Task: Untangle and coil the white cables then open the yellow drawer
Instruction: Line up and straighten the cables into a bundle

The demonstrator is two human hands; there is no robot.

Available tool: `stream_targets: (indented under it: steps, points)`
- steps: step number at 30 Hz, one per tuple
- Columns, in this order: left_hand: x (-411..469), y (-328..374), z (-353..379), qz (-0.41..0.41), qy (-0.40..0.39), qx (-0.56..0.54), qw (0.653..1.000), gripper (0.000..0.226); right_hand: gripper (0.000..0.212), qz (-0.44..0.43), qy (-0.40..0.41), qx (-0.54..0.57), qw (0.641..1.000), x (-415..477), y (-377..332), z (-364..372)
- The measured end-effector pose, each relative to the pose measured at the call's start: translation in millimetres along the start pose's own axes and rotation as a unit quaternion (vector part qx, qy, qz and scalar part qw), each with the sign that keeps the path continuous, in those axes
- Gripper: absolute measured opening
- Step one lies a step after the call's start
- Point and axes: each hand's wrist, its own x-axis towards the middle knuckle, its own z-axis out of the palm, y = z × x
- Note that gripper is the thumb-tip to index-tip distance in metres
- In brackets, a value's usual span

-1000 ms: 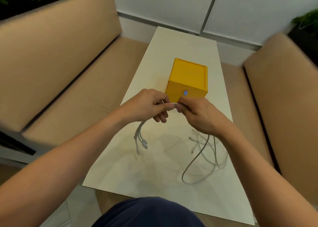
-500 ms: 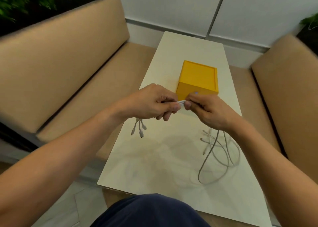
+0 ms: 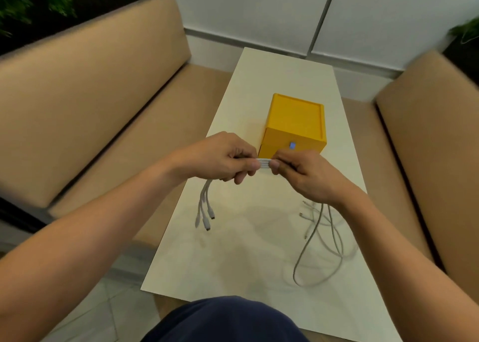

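Pinching the cables [image 3: 264, 163] between left hand [image 3: 223, 160] and right hand [image 3: 305, 175]; span runs sideways, slack trailing below the right.

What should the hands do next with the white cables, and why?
Probably the right hand should slide along the cables toward the loops, with the left hand holding a firm grip. Both hands pinch the bundle close together; the plugs hang free below the left hand, but the long ends lie crossed on the table.
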Motion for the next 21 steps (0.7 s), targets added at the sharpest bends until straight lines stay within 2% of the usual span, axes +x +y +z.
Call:
stream_targets:
  steps: [4,7,11,15,19,21]
  points:
    - [6.7,-4.1,-3.3,-0.013,0.0,-0.035,0.999,0.025,0.027,0.036,-0.031,0.029,0.998,4.0,-1.0,-10.2]
    - [9.7,-3.9,-4.2,-0.007,0.004,-0.068,0.998,0.026,0.042,0.025,-0.026,0.059,0.998,5.3,-5.5,-13.3]
    - [15.4,-6.1,-0.8,-0.03,0.026,-0.102,0.994,0.024,0.027,0.012,-0.02,0.041,0.999,9.7,-4.9,-5.9]
    - [18.8,-8.7,6.9,-0.062,0.044,-0.139,0.987,0.033,0.025,0.008,0.001,0.027,1.0,9.7,-1.6,-5.2]
    - [9.1,-12.7,-1.1,-0.036,-0.04,-0.201,0.978,0.022,0.022,0.008,0.003,0.035,0.999,7.3,-0.6,-14.7]
    - [6.4,-16.9,-0.8,-0.045,-0.057,-0.208,0.976,0.018,0.023,0.007,0.01,0.038,0.999,6.4,-1.9,-19.6]
